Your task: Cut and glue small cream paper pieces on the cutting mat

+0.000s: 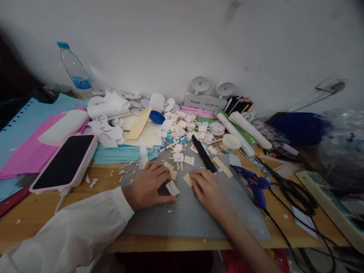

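Low over the grey cutting mat (176, 222), my left hand (150, 184) curls with thumb and fingers around a small white paper piece (172, 187). To its right, my right hand (209, 191) has its fingertips closed on the edge of a small cream paper piece (187, 179). Another cream piece (170, 170) lies just beyond my left fingers. Farther back are a small white square figure with stick limbs and a drawn face (178, 157) and a black strip-like tool (204, 153). A cream strip (222, 167) lies beyond my right hand.
A blue glue gun (251, 180) with a black cable lies right, near a power strip (327, 208). Many small square figures (182, 125) are heaped behind the mat, beside a paper cup (231, 142). At left are a phone (66, 159), coloured sheets and a water bottle (75, 70).
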Available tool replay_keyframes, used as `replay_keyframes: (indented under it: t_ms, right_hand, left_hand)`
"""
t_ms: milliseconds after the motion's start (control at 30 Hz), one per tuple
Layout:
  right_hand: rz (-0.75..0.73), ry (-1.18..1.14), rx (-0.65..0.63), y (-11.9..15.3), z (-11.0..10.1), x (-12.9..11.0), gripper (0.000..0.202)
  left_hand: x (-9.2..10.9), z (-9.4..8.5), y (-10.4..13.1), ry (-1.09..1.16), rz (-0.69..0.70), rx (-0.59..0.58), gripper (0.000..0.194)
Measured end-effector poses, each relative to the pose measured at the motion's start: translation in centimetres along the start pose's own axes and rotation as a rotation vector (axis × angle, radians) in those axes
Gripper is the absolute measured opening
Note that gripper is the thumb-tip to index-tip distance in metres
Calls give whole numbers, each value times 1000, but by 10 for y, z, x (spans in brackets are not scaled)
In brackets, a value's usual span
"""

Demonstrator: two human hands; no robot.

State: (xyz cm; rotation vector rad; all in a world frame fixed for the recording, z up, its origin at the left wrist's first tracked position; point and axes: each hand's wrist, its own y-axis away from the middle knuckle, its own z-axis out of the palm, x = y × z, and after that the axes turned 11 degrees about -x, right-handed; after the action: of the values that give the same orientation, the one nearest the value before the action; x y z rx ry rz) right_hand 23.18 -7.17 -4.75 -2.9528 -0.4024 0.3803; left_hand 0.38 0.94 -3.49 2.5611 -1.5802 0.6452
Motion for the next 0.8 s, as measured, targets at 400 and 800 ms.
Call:
replay_keyframes:
  t_ms: [400, 800]
  right_hand:
    - [117, 82, -49, -61, -2, 33, 7]
    - [117, 59, -132, -59, -3, 37, 24]
  left_hand:
    - [-8, 5, 1, -43, -78, -30, 43]
    - [0, -1, 4, 93, -41, 216, 16]
